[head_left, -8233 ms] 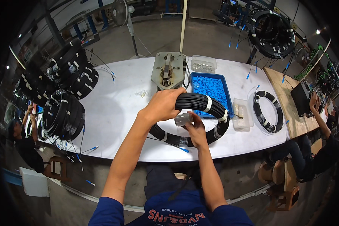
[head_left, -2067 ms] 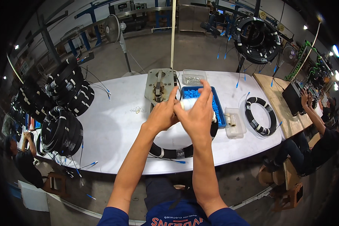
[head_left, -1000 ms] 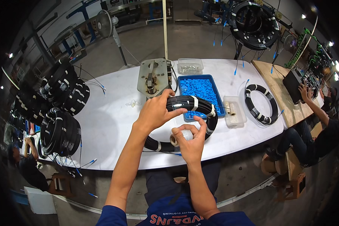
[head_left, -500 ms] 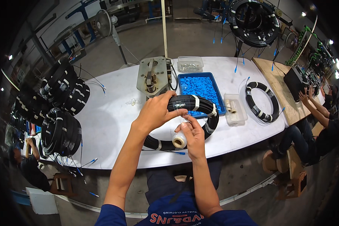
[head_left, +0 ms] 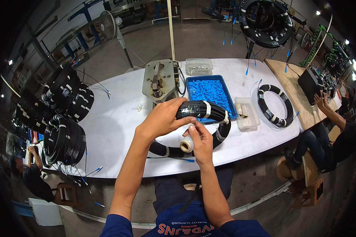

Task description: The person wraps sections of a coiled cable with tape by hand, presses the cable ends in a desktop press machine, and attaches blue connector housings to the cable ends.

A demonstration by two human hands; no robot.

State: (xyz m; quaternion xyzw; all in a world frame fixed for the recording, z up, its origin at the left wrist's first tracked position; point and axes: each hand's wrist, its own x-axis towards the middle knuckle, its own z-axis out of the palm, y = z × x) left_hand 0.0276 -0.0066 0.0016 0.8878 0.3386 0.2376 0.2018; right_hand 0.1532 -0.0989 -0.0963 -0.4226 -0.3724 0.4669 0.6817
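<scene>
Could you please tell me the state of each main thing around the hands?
Near black coil: banded, gripped by left hand
Film roll: held in right hand
Blue tray: open, full of blue pieces
Near clear box: open, rolls inside
Far clear box: open, clear pieces inside
Right black coil: banded, lying flat

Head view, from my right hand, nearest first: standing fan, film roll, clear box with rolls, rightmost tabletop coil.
1. Film roll, in your right hand
2. Clear box, right side
3. Rightmost tabletop coil, farther right
4. Standing fan, beyond the table, left
</scene>
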